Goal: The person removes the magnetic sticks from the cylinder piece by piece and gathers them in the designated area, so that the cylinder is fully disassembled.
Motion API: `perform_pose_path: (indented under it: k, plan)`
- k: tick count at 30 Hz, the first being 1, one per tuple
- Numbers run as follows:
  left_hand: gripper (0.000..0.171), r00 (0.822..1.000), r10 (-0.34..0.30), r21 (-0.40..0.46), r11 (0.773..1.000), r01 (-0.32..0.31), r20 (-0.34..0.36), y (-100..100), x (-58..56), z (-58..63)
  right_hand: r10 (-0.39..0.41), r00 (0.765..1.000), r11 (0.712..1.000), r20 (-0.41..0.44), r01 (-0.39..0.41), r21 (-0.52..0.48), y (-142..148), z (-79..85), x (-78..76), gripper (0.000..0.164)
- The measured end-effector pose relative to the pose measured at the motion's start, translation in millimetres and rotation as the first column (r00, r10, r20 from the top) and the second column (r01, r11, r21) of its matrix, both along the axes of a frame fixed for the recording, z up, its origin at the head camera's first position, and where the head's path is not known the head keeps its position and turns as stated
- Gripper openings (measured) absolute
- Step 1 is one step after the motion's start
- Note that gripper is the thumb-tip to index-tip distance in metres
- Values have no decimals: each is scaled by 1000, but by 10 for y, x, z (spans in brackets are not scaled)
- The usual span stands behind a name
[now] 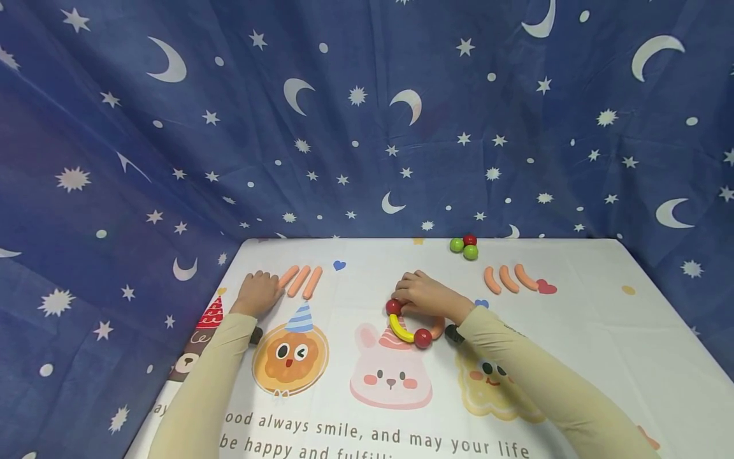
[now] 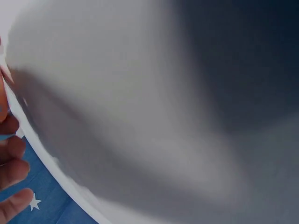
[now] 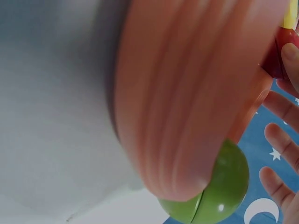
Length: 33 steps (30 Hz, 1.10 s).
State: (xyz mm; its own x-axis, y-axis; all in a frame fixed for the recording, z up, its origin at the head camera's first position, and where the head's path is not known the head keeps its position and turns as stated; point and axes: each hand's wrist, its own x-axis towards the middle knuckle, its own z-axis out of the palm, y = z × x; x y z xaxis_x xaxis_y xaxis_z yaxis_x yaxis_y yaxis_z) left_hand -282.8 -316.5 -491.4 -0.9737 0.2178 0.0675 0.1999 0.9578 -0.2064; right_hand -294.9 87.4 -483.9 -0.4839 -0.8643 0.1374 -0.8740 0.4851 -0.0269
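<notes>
My left hand (image 1: pixel 260 294) is at the far left, its fingertips at the lower end of the leftmost of three straight toy sausages (image 1: pixel 288 276). In the left wrist view only the orange edge of that sausage (image 2: pixel 3 100) shows, by the fingertips (image 2: pixel 13 173). My right hand (image 1: pixel 427 294) pinches a red ball (image 1: pixel 393 307) at the upper left of a ring of toy food. A yellow banana-like curved piece (image 1: pixel 401 329), a second red ball (image 1: pixel 422 338) and a curved sausage (image 1: pixel 438 327) belong to the ring. A seamed green ball (image 3: pixel 229 182) appears in the right wrist view; the hand hides part of the ring.
Two green balls and a red ball (image 1: pixel 469 240) cluster at the table's back edge. Several curved sausages (image 1: pixel 508 279) lie at the right rear. A white printed cloth (image 1: pixel 602 331) covers the table, and a blue starry curtain (image 1: pixel 355 127) hangs behind and at the sides.
</notes>
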Motion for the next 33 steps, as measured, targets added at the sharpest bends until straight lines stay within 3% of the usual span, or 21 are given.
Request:
perform_pose_path:
  k: [15, 18, 23, 28, 33]
  plan:
    - [47, 1000, -17, 88, 996, 18, -16, -48, 51, -34, -32, 999, 999, 30, 33, -10, 53, 34, 30, 34]
    - [52, 999, -27, 99, 995, 30, -33, -54, 50, -40, -27, 1000, 999, -4, 27, -28, 89, 40, 28, 34]
    - [55, 993, -64, 126, 989, 75, -95, -23, 69, -41, -25, 995, 996, -92, 17, -83, 176, 64, 35, 34]
    - [47, 983, -99, 163, 979, 124, -153, 118, 116, -5, -60, 993, 992, -100, 48, -119, 287, 112, 79, 34]
    - [43, 959, -171, 173, 962, 212, -224, 338, 163, 39, -80, 992, 985, -100, 63, -161, 392, 139, 161, 33]
